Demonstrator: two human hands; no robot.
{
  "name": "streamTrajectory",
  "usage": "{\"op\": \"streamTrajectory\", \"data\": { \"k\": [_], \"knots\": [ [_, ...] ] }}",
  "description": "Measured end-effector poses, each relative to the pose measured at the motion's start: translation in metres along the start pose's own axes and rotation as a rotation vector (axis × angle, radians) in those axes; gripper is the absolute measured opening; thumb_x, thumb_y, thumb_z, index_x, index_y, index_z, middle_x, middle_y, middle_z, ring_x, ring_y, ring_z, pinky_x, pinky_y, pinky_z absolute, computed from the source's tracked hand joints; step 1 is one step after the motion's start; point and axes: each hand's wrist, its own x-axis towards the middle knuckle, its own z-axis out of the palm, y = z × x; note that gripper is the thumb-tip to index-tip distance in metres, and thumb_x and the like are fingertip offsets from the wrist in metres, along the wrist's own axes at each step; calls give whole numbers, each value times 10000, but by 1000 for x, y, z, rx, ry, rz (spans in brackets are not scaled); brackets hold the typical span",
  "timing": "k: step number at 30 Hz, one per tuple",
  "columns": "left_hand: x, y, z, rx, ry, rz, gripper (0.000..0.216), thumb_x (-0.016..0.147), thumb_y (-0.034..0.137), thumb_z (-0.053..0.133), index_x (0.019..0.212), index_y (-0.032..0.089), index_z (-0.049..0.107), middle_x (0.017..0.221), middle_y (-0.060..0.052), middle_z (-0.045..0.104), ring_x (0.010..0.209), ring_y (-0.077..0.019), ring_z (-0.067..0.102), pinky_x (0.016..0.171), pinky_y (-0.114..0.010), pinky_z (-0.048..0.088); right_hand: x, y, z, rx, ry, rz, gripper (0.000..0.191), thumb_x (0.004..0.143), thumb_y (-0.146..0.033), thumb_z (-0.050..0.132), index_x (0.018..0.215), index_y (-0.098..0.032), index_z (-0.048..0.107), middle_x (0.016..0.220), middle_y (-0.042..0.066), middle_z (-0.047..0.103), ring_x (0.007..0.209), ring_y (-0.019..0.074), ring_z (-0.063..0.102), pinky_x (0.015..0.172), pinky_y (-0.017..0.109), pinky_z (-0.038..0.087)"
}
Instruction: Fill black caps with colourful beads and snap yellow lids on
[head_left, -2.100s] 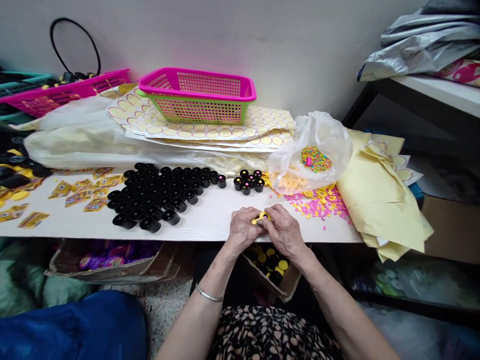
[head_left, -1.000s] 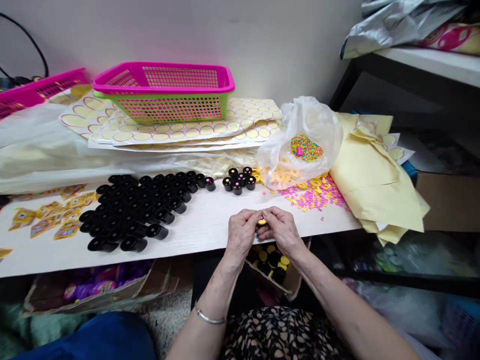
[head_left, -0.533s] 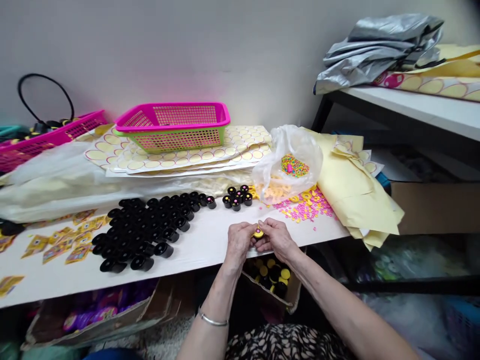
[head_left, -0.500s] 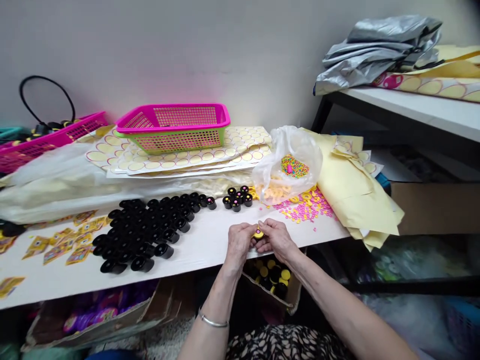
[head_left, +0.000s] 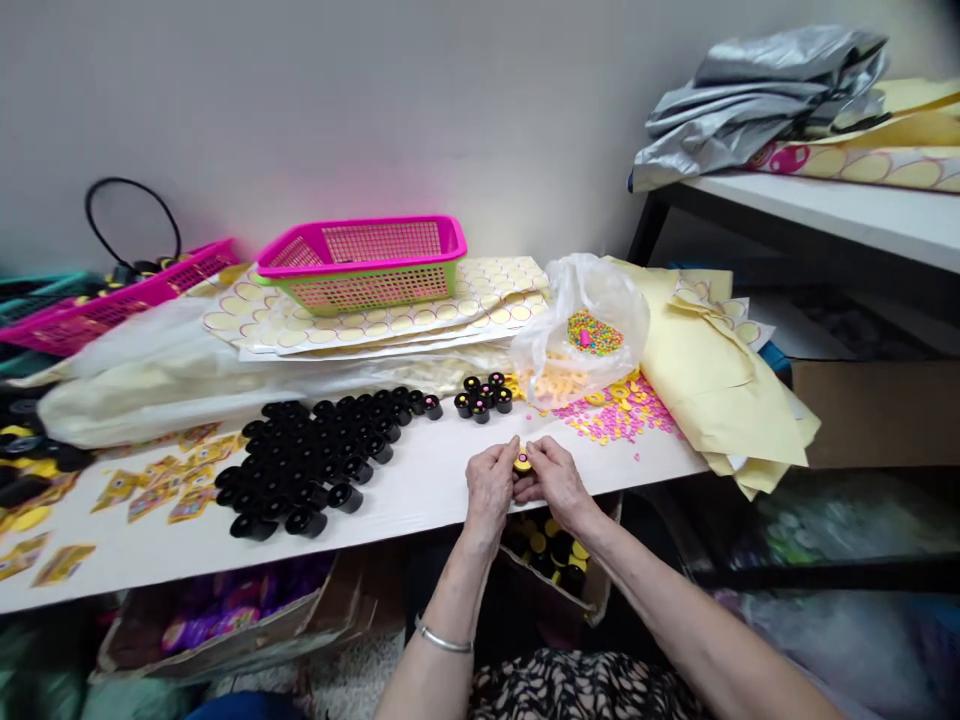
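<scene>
Between the fingertips of both hands, at the table's front edge, is a small round piece (head_left: 523,460) with a yellow top and a pink dot in its middle. My left hand (head_left: 490,488) pinches it from one side, and my right hand (head_left: 558,484) grips it from the other, its lower fingers curled underneath. Just beyond the hands stands a small cluster of black cups (head_left: 481,397) with pink or yellow dots in them. Many more black cups (head_left: 300,455) are grouped to the left. Loose pink and yellow bits (head_left: 615,415) lie scattered to the right.
A clear plastic bag (head_left: 555,300) of coloured beads sits behind the bits, beside folded yellow paper (head_left: 701,365). Pink and green baskets (head_left: 367,285) stand on printed sheets. Below the table edge is a carton (head_left: 600,600) of black and yellow pieces. Small packets (head_left: 154,490) lie left.
The view has swung slightly left, so everything on the table appears shifted right. Both hands keep hold of the piece, its yellow top now turned more toward me.
</scene>
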Motion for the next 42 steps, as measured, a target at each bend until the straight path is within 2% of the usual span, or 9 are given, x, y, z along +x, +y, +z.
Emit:
{"op": "streamTrajectory", "data": {
  "k": [4, 6, 12, 14, 17, 23, 34, 39, 42],
  "knots": [
    [-11, -1, -3, -245, -9, 43, 502, 520, 284, 794, 927, 126, 546, 725, 10, 610, 598, -86, 571, 569, -196, 450, -9, 2, 1, 143, -20, -73, 313, 709, -450, 593, 748, -187, 427, 656, -21, 591, 482, 121, 593, 437, 263, 513],
    [-13, -3, -5, -296, -9, 52, 575, 496, 223, 806, 980, 132, 510, 779, -3, 625, 650, -98, 599, 633, -221, 473, -13, 1, 1, 168, -22, -70, 293, 710, -431, 591, 756, -193, 426, 703, -13, 610, 516, 118, 599, 462, 263, 518],
    [3, -1, -10, -224, -155, 11, 605, 508, 212, 799, 1015, 116, 483, 682, -3, 641, 579, -99, 594, 611, -224, 457, -1, -15, -12, -141, 27, 17, 99, 663, -233, 555, 700, -175, 485, 421, -59, 495, 305, 71, 431, 284, 147, 310],
    [8, 0, -10, -197, -120, -3, 604, 465, 206, 817, 976, 106, 512, 656, -6, 643, 569, -105, 591, 598, -223, 450, 4, -21, -15, -144, 25, 3, 73, 632, -177, 550, 668, -167, 487, 410, -55, 493, 299, 61, 415, 272, 135, 279],
    [7, -1, -7, -153, 9, -20, 470, 443, 267, 824, 811, 77, 601, 610, -15, 632, 517, -84, 548, 518, -193, 401, 4, -27, -13, -81, 18, 27, 84, 634, -144, 548, 685, -164, 485, 445, -43, 530, 343, 72, 485, 320, 149, 381],
    [-6, -4, 1, -124, 35, -21, 366, 607, 438, 705, 697, 84, 675, 440, 34, 509, 364, -23, 340, 369, -168, 218, 0, -24, -3, 58, 20, 122, 111, 720, -158, 561, 710, -170, 450, 455, -24, 557, 386, 110, 569, 388, 196, 486],
    [0, -3, 6, -65, 102, -16, 299, 635, 396, 692, 593, 107, 628, 414, 37, 499, 351, -38, 372, 365, -171, 254, 2, -20, -2, -28, 42, 114, 163, 739, -284, 587, 705, -175, 471, 420, -62, 515, 309, 65, 477, 290, 128, 380],
    [6, -2, 5, -86, 92, -47, 283, 606, 367, 709, 552, 112, 600, 412, 32, 500, 354, -48, 388, 363, -177, 266, 9, -30, -5, -74, 12, 171, 116, 701, -223, 598, 715, -153, 506, 485, -20, 568, 329, 66, 490, 310, 141, 397],
    [3, -6, -5, -19, 35, -22, 319, 666, 420, 662, 643, 102, 645, 431, 32, 495, 376, -44, 383, 383, -173, 278, 11, -27, -3, -112, -12, 174, 107, 700, -224, 583, 717, -151, 507, 468, -28, 544, 336, 73, 491, 312, 149, 393]
  ]
}}
